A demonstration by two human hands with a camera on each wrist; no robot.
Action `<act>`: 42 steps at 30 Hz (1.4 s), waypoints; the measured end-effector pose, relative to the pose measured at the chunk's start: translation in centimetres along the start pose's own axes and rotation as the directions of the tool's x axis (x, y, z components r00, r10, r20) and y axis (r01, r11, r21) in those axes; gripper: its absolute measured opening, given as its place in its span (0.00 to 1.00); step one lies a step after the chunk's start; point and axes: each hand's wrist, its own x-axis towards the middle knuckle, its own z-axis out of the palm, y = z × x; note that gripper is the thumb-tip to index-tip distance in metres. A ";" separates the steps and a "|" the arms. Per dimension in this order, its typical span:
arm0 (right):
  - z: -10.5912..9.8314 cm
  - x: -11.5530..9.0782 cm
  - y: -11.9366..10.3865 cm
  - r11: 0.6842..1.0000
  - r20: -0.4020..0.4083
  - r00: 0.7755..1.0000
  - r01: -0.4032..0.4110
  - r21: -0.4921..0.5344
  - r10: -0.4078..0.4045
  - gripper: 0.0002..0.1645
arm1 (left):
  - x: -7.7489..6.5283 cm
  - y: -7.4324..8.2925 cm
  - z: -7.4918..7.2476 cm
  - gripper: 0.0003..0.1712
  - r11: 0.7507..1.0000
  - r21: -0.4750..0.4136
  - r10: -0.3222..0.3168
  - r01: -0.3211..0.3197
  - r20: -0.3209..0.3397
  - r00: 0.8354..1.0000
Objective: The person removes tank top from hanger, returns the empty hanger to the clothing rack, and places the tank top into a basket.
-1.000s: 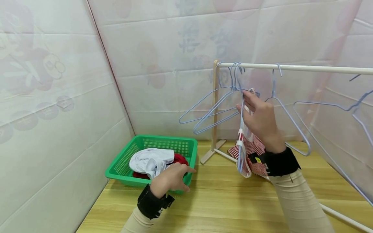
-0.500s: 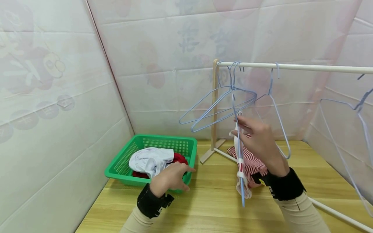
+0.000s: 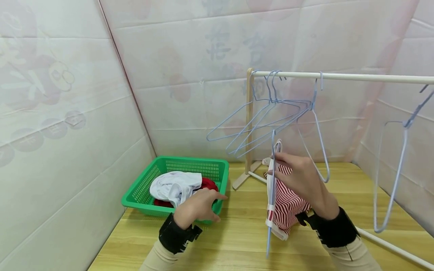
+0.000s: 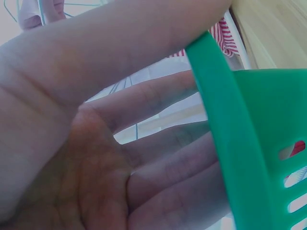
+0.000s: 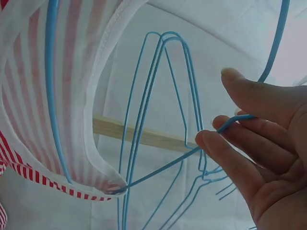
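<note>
A blue wire hanger [image 5: 158, 170] is held by my right hand [image 3: 301, 178], between thumb and fingers, below the rack. Its hook points up and its lower end reaches down close to the table. On the hanger hangs a red-and-white striped garment [image 3: 288, 203] with white trim; the right wrist view shows the wire passing inside it. At the near right corner of the green basket [image 3: 222, 177], my left hand [image 3: 200, 205] lies with thumb and fingers spread loosely. In the left wrist view the basket rim covers its fingertips, so contact is unclear.
White cloth [image 3: 173, 184] and red cloth [image 3: 209, 183] lie in the basket. Several blue hangers [image 3: 234, 113] hang on the rack's white rail [image 3: 352, 77]. A wooden post [image 3: 249, 120] supports it. A white lower bar [image 3: 393, 246] crosses the table. Fabric walls stand behind and left.
My right hand has come down with the hanger and striped garment, away from the rail. The hanging hangers have swung. My left hand has stayed at the basket.
</note>
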 end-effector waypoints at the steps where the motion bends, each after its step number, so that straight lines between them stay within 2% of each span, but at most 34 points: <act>1: 0.0 -0.2 0.0 1.000 -0.008 1.000 0.012 -0.013 -0.012 0.27 | 0.0 0.0 0.0 0.36 1.000 -0.003 0.000 0.000 0.001 1.000; 9: 0.3 -1.3 0.3 0.984 -0.017 0.986 0.162 -0.079 -0.164 0.27 | 0.1 0.0 0.0 0.36 1.000 -0.007 -0.007 0.007 0.005 1.000; 16: 0.7 -1.8 0.5 0.969 0.014 0.982 0.190 -0.159 -0.190 0.28 | 0.1 0.0 0.1 0.36 1.000 -0.004 -0.013 0.013 0.011 1.000; 26: 1.0 -1.5 1.0 0.949 0.000 0.968 0.245 -0.199 -0.250 0.17 | 0.1 0.0 -0.1 0.37 1.000 -0.004 0.000 0.000 0.000 1.000; 30: 1.0 -1.5 0.9 0.946 -0.019 0.967 0.246 -0.211 -0.255 0.14 | 0.1 0.0 0.0 0.37 1.000 0.001 0.001 -0.001 -0.003 1.000; 42: 0.9 -1.8 0.5 0.951 -0.038 0.980 0.182 -0.249 -0.197 0.13 | -0.1 0.1 0.3 0.36 1.000 0.019 -0.009 0.009 -0.002 1.000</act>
